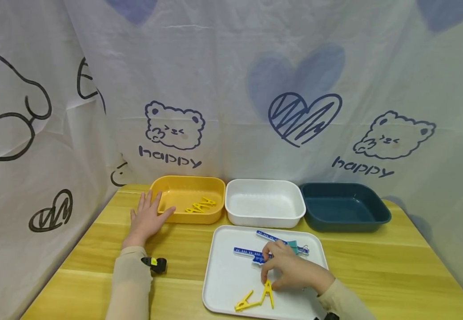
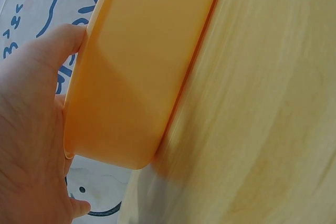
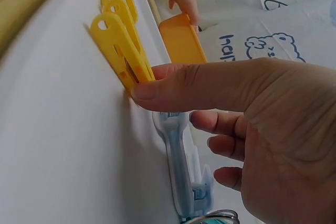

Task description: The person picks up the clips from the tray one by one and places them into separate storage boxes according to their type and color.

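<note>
My right hand [image 1: 289, 266] pinches a yellow clothespin [image 3: 123, 45] between thumb and index finger, low over the white tray [image 1: 219, 266]. Touching it is a second yellow clothespin [image 1: 247, 302]. Beyond the hand lie two long blue clips [image 1: 247, 252] and a teal binder clip [image 1: 293, 246], partly hidden by the fingers. My left hand [image 1: 146, 222] rests with spread fingers on the near left corner of the yellow bin [image 1: 191, 218]. In the left wrist view its thumb touches the bin's rim. Several yellow clothespins [image 1: 201, 206] lie inside that bin.
A white bin [image 1: 265, 221] and a dark teal bin [image 1: 347, 226] stand in a row right of the yellow one, behind the tray. A printed cloth [image 1: 231, 89] hangs behind them. The wooden table [image 1: 179, 266] shows between the left arm and the tray.
</note>
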A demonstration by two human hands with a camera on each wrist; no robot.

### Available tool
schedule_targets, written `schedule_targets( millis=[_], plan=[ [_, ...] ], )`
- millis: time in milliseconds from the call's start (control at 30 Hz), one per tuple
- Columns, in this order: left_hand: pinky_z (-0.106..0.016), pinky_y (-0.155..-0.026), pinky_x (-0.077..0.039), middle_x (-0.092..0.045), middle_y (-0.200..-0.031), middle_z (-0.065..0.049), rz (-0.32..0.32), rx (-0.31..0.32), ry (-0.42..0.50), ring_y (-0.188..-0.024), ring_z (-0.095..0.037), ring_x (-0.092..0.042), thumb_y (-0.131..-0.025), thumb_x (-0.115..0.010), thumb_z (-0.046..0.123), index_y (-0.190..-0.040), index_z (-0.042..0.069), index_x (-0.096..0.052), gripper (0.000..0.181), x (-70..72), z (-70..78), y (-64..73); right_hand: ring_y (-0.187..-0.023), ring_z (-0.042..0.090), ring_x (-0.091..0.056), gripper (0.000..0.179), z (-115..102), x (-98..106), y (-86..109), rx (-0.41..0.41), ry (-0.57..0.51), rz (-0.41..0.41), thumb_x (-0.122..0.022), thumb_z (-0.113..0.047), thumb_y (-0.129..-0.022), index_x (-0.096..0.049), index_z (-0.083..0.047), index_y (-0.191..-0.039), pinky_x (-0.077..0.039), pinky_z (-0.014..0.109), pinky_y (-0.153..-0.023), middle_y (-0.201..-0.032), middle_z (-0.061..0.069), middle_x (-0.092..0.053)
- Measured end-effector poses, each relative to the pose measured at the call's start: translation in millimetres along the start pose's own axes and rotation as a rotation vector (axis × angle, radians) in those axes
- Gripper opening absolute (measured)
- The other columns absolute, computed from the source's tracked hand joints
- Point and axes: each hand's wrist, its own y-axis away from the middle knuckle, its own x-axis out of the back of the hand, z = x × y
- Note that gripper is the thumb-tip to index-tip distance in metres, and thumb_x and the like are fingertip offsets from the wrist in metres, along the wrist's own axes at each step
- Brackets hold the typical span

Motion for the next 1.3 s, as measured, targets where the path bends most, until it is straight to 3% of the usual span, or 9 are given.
schedule_targets(
  millis=[833,1300],
  plan=[
    [-0.077,-0.110,0.002,0.001,-0.164,-0.021,-0.006,0.003,-0.002,-0.151,-0.042,0.010,-0.093,-0.037,0.071,-0.158,0.011,-0.013,0.092,4.2,3.8,1.5,-0.103,0.013,-0.033,0.026,-2,10,3.4,-0.026,0.003,-0.024,-0.085,-0.023,-0.069,-0.069,-0.042,-0.078,-0.032,0.033,-0.087,-0.109,-0.009,-0.045],
    [-0.077,-0.110,0.002,0.001,-0.164,-0.021,0.003,-0.001,0.006,-0.151,-0.042,0.008,-0.093,-0.038,0.070,-0.158,0.012,-0.014,0.090,1.5,2.2,1.7,-0.100,0.016,-0.033,0.023,4,19,11.1,0.030,0.007,0.126,-0.087,-0.028,-0.069,-0.070,-0.039,-0.080,-0.029,0.034,-0.082,-0.104,-0.009,-0.044]
  ],
)
